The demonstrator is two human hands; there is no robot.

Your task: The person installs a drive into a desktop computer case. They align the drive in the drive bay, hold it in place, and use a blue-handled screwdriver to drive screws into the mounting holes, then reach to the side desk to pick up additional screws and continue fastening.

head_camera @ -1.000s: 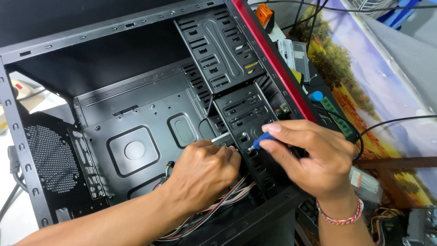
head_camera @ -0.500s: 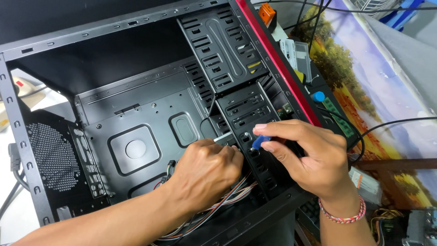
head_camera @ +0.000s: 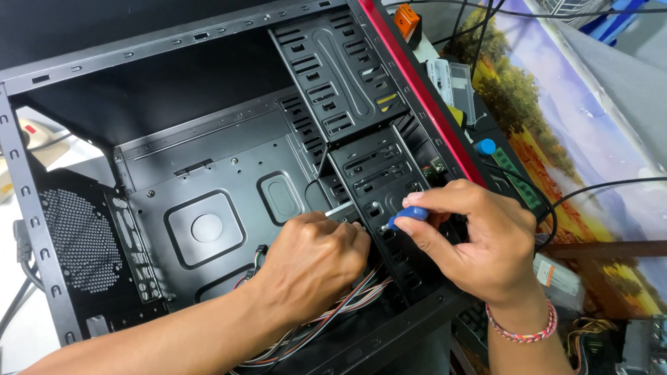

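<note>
A person works with both hands inside an open black computer case (head_camera: 208, 139) lying on its side, its red front edge (head_camera: 417, 90) running along the right. The right hand (head_camera: 479, 243) pinches the blue handle of a small screwdriver (head_camera: 406, 217) between thumb and fingertips, the tip set against the perforated drive cage (head_camera: 379, 173) near its lower bay. The left hand (head_camera: 313, 260) is curled closed just beside it, fingers pressed against a pale flat piece (head_camera: 340, 210) at the cage's edge; what that piece is cannot be made out, as the knuckles hide most of it. A bundle of coloured wires (head_camera: 333, 312) runs under the left wrist along the case floor. A braided bracelet (head_camera: 522, 330) circles the right wrist. Beyond the case, a landscape-printed mat (head_camera: 590, 139) covers the bench, with black cables (head_camera: 597, 189) crossing it.
</note>
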